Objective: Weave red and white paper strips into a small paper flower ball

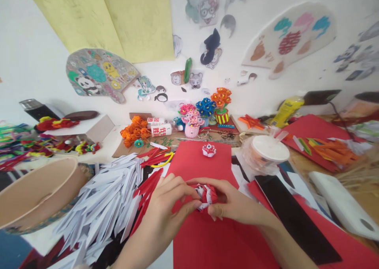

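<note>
Between my two hands is a red and white folded-paper piece [208,195], made of interlocked units and raised over a red paper sheet [192,237]. My right hand [231,200] curls around its right side, thumb in front and fingers behind. From the left, my left hand [174,196] pinches the piece's left edge with thumb and index finger. Part of the piece is hidden by the fingers. Farther up the same red sheet sits a smaller red and white folded-paper flower [209,150].
Many white folded strips [100,198] and red strips [148,194] lie to the left, beside a round pink bowl [38,190]. On the right are a lidded cup [268,150], a long black slab [299,221] and a white slab [343,204]. Pipe-cleaner flowers [205,108] stand along the wall.
</note>
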`<state>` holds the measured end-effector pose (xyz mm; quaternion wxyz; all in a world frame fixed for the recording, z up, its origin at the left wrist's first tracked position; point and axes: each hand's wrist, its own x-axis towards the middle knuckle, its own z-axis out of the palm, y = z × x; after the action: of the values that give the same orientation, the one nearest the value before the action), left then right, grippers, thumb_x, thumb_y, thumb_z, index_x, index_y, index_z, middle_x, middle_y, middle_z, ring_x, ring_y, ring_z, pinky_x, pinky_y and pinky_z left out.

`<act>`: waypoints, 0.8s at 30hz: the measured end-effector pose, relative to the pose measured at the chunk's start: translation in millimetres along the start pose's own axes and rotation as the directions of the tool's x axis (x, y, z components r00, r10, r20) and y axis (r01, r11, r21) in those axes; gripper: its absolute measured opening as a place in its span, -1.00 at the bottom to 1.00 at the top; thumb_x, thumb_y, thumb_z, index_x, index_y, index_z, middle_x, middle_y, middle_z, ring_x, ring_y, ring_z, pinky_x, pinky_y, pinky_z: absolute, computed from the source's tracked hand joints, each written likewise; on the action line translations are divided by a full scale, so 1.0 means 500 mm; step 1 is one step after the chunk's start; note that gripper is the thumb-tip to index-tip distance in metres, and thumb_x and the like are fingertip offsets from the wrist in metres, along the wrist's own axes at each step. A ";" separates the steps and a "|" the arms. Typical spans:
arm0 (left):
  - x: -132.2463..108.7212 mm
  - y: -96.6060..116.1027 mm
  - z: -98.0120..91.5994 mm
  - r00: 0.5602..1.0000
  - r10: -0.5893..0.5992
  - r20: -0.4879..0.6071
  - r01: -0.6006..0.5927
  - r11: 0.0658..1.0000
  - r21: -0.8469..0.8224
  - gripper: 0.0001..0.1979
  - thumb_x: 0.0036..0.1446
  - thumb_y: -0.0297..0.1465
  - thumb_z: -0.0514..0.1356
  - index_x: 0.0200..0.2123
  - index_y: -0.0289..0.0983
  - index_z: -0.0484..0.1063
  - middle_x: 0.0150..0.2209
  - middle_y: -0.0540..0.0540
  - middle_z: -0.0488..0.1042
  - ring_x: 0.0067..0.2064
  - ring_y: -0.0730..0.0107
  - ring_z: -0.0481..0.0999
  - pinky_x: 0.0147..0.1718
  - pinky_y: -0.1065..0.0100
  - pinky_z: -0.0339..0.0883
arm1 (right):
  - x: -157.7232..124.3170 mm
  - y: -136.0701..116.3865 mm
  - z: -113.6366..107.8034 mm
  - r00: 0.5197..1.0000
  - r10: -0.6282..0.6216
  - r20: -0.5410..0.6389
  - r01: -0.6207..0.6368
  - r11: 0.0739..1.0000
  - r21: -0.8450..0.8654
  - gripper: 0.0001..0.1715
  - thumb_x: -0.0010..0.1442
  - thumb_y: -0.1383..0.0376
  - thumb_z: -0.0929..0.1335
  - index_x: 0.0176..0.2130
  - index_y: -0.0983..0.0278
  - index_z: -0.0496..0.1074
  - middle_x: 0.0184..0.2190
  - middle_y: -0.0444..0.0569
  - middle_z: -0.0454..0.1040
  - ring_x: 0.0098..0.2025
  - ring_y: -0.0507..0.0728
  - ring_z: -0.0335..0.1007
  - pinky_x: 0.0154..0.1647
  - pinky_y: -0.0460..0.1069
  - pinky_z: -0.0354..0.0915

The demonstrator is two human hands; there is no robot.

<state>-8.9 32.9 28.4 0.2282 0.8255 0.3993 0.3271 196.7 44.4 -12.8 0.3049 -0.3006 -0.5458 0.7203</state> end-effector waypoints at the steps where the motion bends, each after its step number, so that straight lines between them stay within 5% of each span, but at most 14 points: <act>1: -0.001 0.001 0.001 1.000 0.005 -0.002 -0.005 1.000 0.014 -0.93 0.20 -0.49 0.25 -0.34 -0.23 0.46 -0.40 0.03 0.45 -0.35 0.39 0.36 -0.33 0.38 0.21 | 0.000 0.001 0.000 1.000 0.000 -0.003 0.000 1.000 -0.003 -0.34 0.11 0.16 0.50 0.17 0.13 0.36 -0.26 -0.09 0.47 -0.43 -0.03 0.33 -0.41 -0.12 0.28; 15: -0.014 0.005 0.010 0.998 0.068 -0.012 -0.065 0.984 0.166 -0.88 0.27 -0.51 0.13 -0.35 -0.25 0.38 -0.37 0.00 0.46 -0.34 0.37 0.34 -0.32 0.32 0.20 | 0.005 0.004 0.007 0.999 -0.017 -0.034 0.017 1.000 -0.002 -0.29 0.09 0.10 0.50 0.18 0.15 0.35 -0.34 -0.11 0.46 -0.48 -0.03 0.33 -0.46 -0.11 0.29; 19: -0.002 0.003 0.008 0.991 0.085 -0.103 -0.065 0.981 0.181 -0.91 0.25 -0.49 0.17 -0.33 -0.22 0.41 -0.38 0.01 0.47 -0.35 0.36 0.36 -0.34 0.32 0.21 | 0.010 0.003 0.009 0.995 -0.092 -0.032 0.093 0.995 0.039 -0.33 0.09 0.06 0.49 0.14 0.21 0.38 -0.36 -0.10 0.45 -0.51 -0.04 0.32 -0.51 -0.13 0.28; 24: -0.018 0.054 -0.035 0.950 0.113 -0.291 -0.086 0.991 0.104 -0.86 0.28 -0.48 0.12 -0.20 -0.14 0.45 -0.36 0.00 0.48 -0.33 0.37 0.45 -0.33 0.32 0.32 | 0.015 0.005 0.004 0.981 -0.191 -0.016 0.192 0.976 0.101 -0.31 0.12 0.02 0.46 0.15 0.22 0.36 -0.39 -0.10 0.43 -0.52 -0.04 0.35 -0.55 -0.16 0.24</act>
<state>-12.0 12.1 54.5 0.1117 0.7957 0.4010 0.4399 190.1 48.4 -15.6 0.3895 -0.2328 -0.5337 0.7136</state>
